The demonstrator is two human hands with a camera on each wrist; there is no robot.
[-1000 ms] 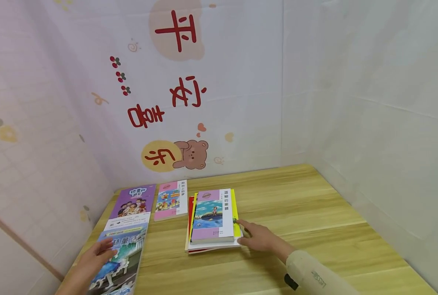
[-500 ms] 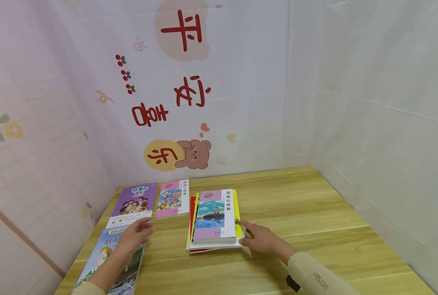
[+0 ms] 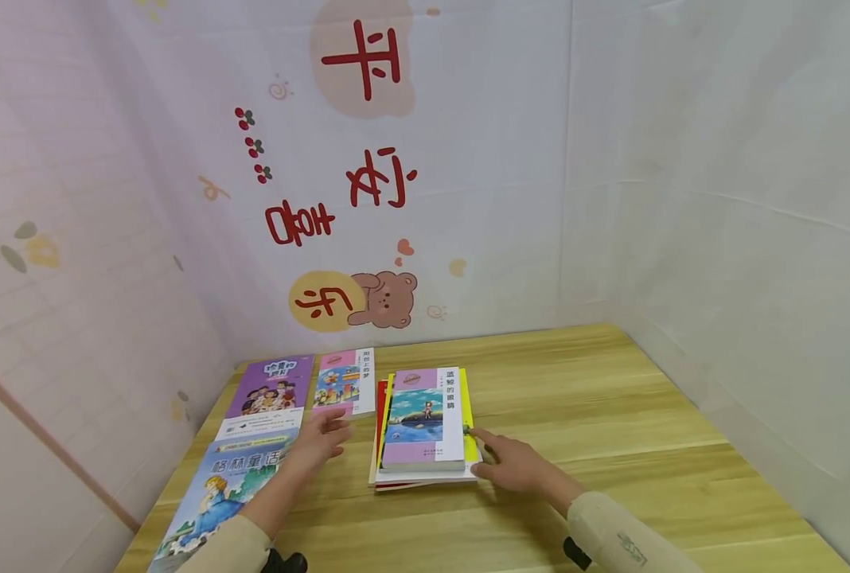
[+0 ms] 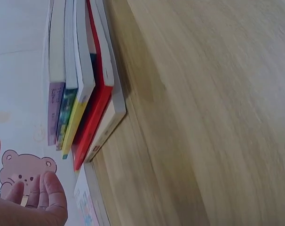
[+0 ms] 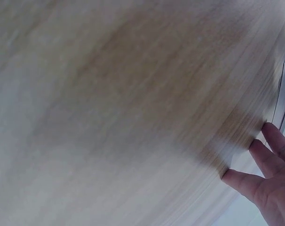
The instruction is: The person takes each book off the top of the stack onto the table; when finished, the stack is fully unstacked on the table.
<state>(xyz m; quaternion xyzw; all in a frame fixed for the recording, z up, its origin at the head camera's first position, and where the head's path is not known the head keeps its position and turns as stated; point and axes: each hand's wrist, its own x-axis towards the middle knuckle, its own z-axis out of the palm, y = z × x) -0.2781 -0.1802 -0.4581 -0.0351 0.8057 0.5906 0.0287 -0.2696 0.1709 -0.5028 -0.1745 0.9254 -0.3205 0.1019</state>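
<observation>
A stack of several books (image 4: 102, 94) lies flat on the table, with purple, green, yellow, red and cream spines in the left wrist view. On top is a pink-and-white book (image 3: 421, 418) with a lake picture. My right hand (image 3: 514, 463) is at the stack's right edge; its fingers are spread, fingertips resting down by the books in the right wrist view. To the left of the stack hovers my left hand (image 3: 316, 442), fingers loosely bent and holding nothing. Below it lies a blue fairy-tale book (image 3: 217, 493), partly covered by the left forearm.
A purple book (image 3: 270, 390) lies at the back left of the wooden table (image 3: 647, 446), its lower end meeting the blue book. Beside it is another pink-and-white book (image 3: 342, 382). White printed cloth (image 3: 482, 159) hangs behind and at the sides.
My left hand has moved right, from over the blue book toward the stack. My right hand has stayed at the stack's right edge. The head view has turned slightly left.
</observation>
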